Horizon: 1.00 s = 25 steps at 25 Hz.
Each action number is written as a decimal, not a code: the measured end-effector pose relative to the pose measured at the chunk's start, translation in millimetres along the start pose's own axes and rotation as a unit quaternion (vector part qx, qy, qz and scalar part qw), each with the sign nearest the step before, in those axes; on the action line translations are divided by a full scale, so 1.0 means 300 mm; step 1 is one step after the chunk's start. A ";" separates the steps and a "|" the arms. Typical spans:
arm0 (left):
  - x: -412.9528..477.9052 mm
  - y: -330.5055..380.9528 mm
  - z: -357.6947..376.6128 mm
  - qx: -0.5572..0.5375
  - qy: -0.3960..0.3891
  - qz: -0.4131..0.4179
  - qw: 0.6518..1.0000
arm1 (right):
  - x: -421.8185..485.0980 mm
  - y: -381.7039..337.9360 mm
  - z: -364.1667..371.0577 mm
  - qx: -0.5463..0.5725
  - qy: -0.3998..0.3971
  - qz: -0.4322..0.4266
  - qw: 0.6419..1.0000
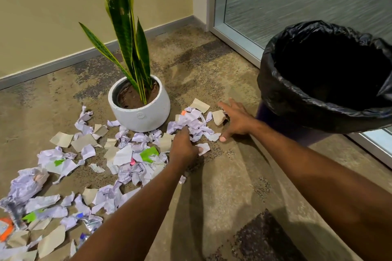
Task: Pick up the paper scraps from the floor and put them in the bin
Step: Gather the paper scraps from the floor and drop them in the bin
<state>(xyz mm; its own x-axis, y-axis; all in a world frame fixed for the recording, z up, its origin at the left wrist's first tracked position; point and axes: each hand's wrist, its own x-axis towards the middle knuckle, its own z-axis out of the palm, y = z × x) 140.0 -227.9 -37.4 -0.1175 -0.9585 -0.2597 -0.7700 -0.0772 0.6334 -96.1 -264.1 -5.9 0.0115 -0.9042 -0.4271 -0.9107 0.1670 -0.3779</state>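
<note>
Left hand [183,148], grip curled on crumpled white and tan paper scraps [195,122] strewn across the mottled carpet floor [212,70]; right hand [238,121], grip spread, rests beside the black-bag-lined round bin [275,91].

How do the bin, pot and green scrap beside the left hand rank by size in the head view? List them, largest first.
1. Bin, though it stands nearer the camera and is cropped by the frame.
2. Pot.
3. Green scrap, by far the smallest.
</note>
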 end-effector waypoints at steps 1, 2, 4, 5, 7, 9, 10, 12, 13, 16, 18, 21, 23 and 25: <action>0.008 -0.002 0.001 0.006 -0.002 0.008 1.000 | 0.023 0.008 -0.003 -0.006 -0.019 0.002 1.000; 0.014 0.000 0.002 0.012 -0.006 0.014 1.000 | 0.040 0.014 -0.005 -0.017 -0.035 0.000 0.999; 0.020 0.001 0.005 0.032 -0.014 0.020 0.999 | 0.064 0.017 0.011 -0.046 -0.049 -0.021 0.998; 0.018 0.005 0.005 0.045 -0.016 0.023 0.999 | 0.069 0.014 0.028 -0.055 -0.042 -0.037 0.997; 0.016 0.018 0.004 0.071 -0.020 0.032 0.997 | 0.064 -0.002 0.062 -0.053 -0.023 -0.067 0.996; 0.009 0.029 0.006 0.082 -0.021 0.038 0.996 | 0.045 -0.025 0.098 -0.042 -0.017 -0.086 0.995; 0.002 0.037 0.008 0.084 -0.020 0.040 0.995 | 0.030 -0.038 0.113 -0.038 -0.018 -0.091 0.995; -0.013 0.049 0.011 0.078 -0.013 0.044 0.996 | -0.001 -0.065 0.133 -0.045 -0.016 -0.096 0.994; -0.022 0.053 0.012 0.068 -0.006 0.044 0.997 | -0.018 -0.081 0.143 -0.054 -0.010 -0.095 0.994; -0.044 0.067 0.016 0.018 0.011 0.048 0.999 | -0.076 -0.127 0.187 -0.049 0.029 -0.099 0.993; -0.064 0.068 0.023 -0.032 0.035 0.034 0.998 | -0.118 -0.152 0.232 0.027 0.064 -0.097 0.993; -0.097 0.065 0.022 -0.086 0.043 -0.013 0.995 | -0.177 -0.178 0.289 0.273 0.086 -0.032 0.957; -0.112 0.059 0.014 -0.146 0.026 -0.043 0.988 | -0.214 -0.179 0.310 0.366 0.087 0.003 0.927; -0.127 0.056 0.008 -0.193 -0.008 -0.082 0.978 | -0.246 -0.172 0.323 0.421 0.084 0.027 0.903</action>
<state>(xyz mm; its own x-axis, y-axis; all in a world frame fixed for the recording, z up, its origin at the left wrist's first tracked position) 130.1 -192.0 -18.5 -0.0253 -0.9205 -0.3899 -0.4865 -0.3294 0.8092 -9.9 -167.8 -34.4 -0.1511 -0.9208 -0.3596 -0.2712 0.3884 -0.8807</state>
